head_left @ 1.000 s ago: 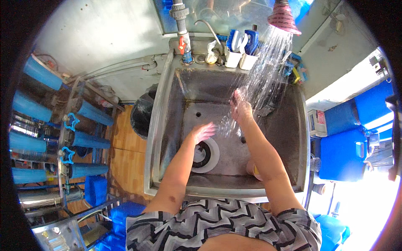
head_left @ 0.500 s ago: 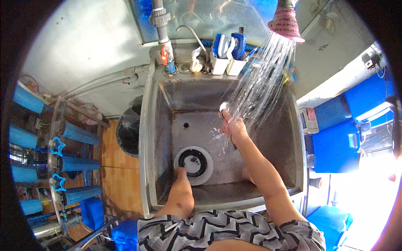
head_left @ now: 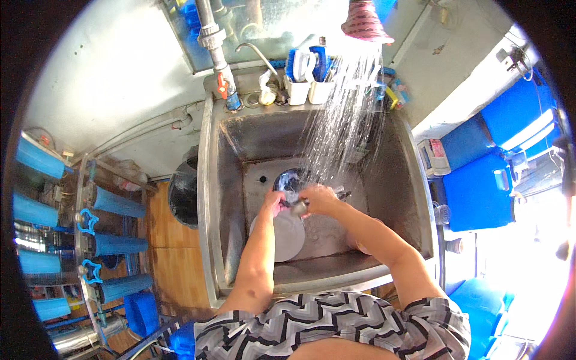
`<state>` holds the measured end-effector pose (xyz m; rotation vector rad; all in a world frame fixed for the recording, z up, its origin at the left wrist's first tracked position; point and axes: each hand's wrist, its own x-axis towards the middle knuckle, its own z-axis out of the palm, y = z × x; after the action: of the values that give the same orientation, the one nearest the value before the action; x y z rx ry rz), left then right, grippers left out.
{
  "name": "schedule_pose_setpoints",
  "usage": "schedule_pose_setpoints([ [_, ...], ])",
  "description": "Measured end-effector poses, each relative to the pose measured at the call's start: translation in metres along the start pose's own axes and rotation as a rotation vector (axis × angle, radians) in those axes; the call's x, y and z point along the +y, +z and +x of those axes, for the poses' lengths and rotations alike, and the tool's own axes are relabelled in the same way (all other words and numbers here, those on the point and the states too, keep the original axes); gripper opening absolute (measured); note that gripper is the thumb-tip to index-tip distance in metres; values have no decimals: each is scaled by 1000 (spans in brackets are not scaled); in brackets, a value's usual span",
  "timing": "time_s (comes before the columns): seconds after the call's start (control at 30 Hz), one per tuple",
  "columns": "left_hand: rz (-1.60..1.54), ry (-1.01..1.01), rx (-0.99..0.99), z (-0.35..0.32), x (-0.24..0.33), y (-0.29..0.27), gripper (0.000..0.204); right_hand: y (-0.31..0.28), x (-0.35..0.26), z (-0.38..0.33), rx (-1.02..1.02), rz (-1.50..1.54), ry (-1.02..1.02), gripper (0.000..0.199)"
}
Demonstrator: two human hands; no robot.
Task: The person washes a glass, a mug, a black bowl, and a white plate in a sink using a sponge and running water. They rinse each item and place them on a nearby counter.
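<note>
Over the sink basin, my left hand (head_left: 276, 203) is closed on the edge of a round black-rimmed piece (head_left: 284, 181), pale and wet in its middle. Just right of it, my right hand (head_left: 319, 200) grips a utensil with a rounded silvery end (head_left: 299, 208); a dark, thin part sticks out on the hand's far side. That rounded end is close to the black-rimmed piece, but whether they touch I cannot tell. Below both hands, a white round dish (head_left: 289, 237) lies on the sink floor. Water (head_left: 345, 120) streams down beyond my right hand.
A pink-wrapped spout (head_left: 365, 24) pours from above into the metal sink (head_left: 210, 240). Along the back ledge are a red-handled valve (head_left: 222, 85), a curved tap (head_left: 255, 53) and white holders with brushes (head_left: 298, 92). A black bin (head_left: 182, 195) stands left; blue containers (head_left: 477, 192) are right.
My left hand has lifted the black-rimmed piece out of the white dish and moved it away from me. The right hand has drawn back from the water toward it, with the utensil's rounded end turned leftward.
</note>
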<state>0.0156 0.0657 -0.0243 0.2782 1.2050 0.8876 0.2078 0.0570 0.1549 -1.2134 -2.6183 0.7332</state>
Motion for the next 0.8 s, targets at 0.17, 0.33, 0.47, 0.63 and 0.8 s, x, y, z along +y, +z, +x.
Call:
schedule_pose_setpoints([
  [0.17, 165, -156, -193, -36, 70, 40, 40, 8, 12, -7, -52, -117, 138, 24],
  [0.33, 411, 267, -226, -78, 103, 111, 67, 5, 30, 29, 343, 171, 537, 26],
  [0.47, 470, 755, -241, -89, 108, 144, 55, -14, 39, 41, 567, 587, 616, 28],
  [0.63, 151, 616, -344, -82, 113, 118, 42, -57, 29, 32, 598, 1505, 557, 28],
  [0.8, -249, 675, -197, -74, 80, 134, 38, -53, 8, 46, 1064, 1544, 654, 23],
])
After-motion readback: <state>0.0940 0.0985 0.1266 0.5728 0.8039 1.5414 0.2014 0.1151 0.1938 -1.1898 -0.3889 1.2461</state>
